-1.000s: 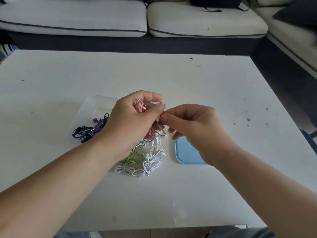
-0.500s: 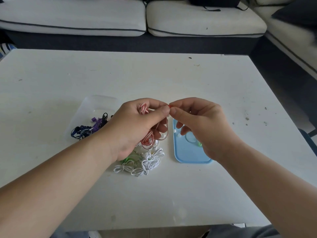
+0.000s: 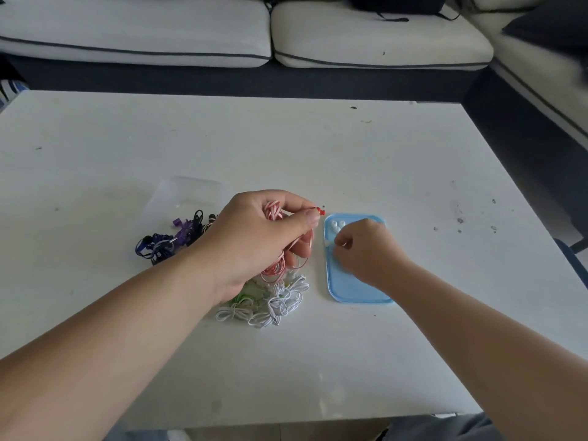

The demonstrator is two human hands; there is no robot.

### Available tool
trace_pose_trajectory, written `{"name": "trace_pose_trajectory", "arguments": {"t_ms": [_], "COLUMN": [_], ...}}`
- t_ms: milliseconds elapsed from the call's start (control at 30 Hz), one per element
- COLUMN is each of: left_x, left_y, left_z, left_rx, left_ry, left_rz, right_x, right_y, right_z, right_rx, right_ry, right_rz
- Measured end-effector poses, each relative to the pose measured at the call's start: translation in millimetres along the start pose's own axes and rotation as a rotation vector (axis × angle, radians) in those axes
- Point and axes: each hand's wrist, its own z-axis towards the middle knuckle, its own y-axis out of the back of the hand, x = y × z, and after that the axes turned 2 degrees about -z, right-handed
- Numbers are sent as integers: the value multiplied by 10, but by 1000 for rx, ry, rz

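My left hand grips a coiled red-and-white earphone cable, and its thumb and forefinger pinch the red earbud at the cable's end. Just to the right, my right hand is lowered onto a light blue tray. Its curled fingers pinch a small white ear tip at the tray's left rim. A few more white ear tips lie in the tray's far left corner.
White earphone cables and a green set lie under my left wrist. Dark purple earphones sit left of them beside a clear plastic container. A sofa stands beyond the white table.
My right hand has left the earbud held by my left hand and dropped down and right onto the blue tray. My left hand still holds the red-and-white cable.
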Motion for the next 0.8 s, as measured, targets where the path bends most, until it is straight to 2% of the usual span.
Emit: {"name": "trace_pose_trajectory", "arguments": {"t_ms": [333, 433, 533, 600, 800], "left_x": [-10, -31, -48, -52, -62], "left_y": [59, 68, 78, 79, 51], "left_z": [11, 16, 26, 30, -7], "left_rx": [-5, -13, -31, -39, -19], "left_ry": [-21, -25, -36, -42, -66], "left_rz": [-13, -11, -5, 7, 45], "right_x": [104, 210, 367, 424, 434], "right_y": [87, 289, 530, 628, 739], "right_z": [-72, -149, -291, -366, -434], "right_rx": [20, -7, 114, 186, 254], "right_ry": [61, 27, 17, 55, 146], "right_rz": [-106, 233, 811, 1046, 1222]}}
